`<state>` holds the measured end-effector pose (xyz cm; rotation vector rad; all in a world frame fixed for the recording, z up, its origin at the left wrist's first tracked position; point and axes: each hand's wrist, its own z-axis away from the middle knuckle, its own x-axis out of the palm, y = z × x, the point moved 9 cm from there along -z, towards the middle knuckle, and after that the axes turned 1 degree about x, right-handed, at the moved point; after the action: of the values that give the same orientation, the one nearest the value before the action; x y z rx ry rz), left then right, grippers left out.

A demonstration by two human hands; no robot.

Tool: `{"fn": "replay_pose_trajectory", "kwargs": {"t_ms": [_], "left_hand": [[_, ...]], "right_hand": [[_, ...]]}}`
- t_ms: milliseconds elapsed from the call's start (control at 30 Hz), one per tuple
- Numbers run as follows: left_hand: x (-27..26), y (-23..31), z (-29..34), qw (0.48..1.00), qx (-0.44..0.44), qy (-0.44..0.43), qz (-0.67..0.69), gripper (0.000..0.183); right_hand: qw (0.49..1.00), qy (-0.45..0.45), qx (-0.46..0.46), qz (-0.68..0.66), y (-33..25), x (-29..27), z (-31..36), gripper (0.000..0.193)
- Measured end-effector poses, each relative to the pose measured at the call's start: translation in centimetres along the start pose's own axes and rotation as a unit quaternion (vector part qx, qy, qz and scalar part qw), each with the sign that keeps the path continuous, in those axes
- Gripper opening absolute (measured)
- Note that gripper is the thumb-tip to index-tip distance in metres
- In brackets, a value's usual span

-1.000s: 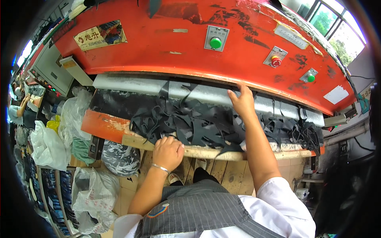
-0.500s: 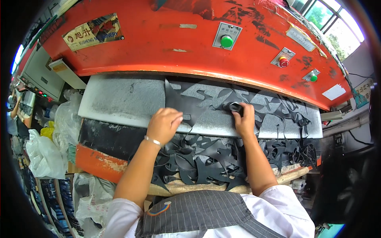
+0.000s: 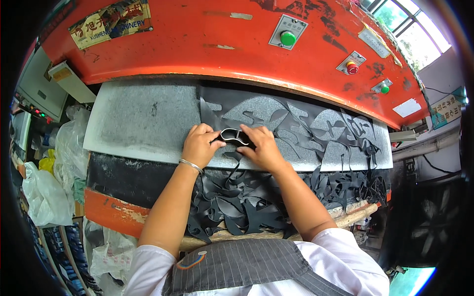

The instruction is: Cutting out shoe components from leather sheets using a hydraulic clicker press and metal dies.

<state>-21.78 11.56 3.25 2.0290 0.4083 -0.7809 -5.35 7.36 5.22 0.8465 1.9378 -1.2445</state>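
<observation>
My left hand [image 3: 199, 144] and my right hand [image 3: 261, 146] lie close together on the grey cutting bed [image 3: 143, 121] of a red press [image 3: 237, 39]. Between their fingertips sits a small metal cutting die [image 3: 233, 136], a curved outline set on the black sheet material [image 3: 296, 128]. Both hands grip its ends. The black sheet is full of cut-out holes and trails off the bed's front edge into a heap of black offcuts [image 3: 237, 207] in front of me.
Green button [image 3: 288, 38], red button [image 3: 351, 67] and another green button [image 3: 384, 89] sit on the press head above the bed. Plastic bags [image 3: 47, 192] hang at the left. A wooden roller [image 3: 350, 214] lies under the scraps. A window [image 3: 410, 24] is upper right.
My view has moved closer over the bed. My left hand came up from the front edge onto the bed, and both hands have closed in together on the die.
</observation>
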Motion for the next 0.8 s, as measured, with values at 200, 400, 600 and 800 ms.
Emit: {"fn": "replay_pose_trajectory", "kwargs": {"t_ms": [200,400,600,800], "left_hand": [[-0.2,0.7,-0.6,1.0,0.002,-0.007,-0.011,0.031],[-0.1,1.7,-0.4,0.998,-0.039,-0.054,0.007,0.046],[-3.3,10.1,-3.4,0.995,-0.023,0.074,0.062,0.027],[-1.1,26.8,-9.9,0.986,0.157,0.004,0.059,0.032]], "right_hand": [[0.999,-0.019,0.009,-0.048,1.9,-0.4,0.5,0.055],[0.996,0.008,-0.034,-0.085,1.7,-3.1,1.9,0.066],[0.846,0.498,0.106,-0.156,11.9,-26.3,7.6,0.055],[0.704,0.655,0.274,0.025,24.3,-43.7,14.2,0.083]]}}
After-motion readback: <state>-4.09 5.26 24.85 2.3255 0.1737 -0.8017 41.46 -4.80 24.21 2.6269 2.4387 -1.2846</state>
